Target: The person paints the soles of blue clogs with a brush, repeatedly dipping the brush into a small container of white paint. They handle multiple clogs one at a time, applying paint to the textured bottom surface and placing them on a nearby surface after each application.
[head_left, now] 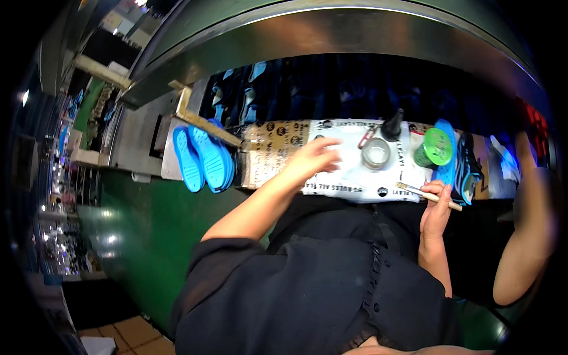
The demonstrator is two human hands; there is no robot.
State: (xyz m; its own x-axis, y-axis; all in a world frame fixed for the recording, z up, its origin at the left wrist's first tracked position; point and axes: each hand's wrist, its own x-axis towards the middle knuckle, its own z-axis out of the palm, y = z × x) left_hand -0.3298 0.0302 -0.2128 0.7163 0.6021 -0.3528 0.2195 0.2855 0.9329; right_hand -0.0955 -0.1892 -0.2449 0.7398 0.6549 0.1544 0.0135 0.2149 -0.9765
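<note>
Broadly, a white printed sheet [349,182] spreads across the middle, with blue shoes [214,163] grouped well to its left. Over its left part, the person's left hand [316,157] reaches rightward, blurred, fingers loosely spread. At the near right, the right hand [436,210] pinches a brush. Farther off stand a green-topped container [438,147], a glass jar [376,155] to its left and, beyond the jar, a black bottle [392,127]. Smallest, the slim brush [420,192] crosses the sheet's near right edge, bristles pointing left.

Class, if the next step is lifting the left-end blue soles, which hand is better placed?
Probably the left hand: it looks empty and nearer the blue soles; the right hand holds a brush.
</note>
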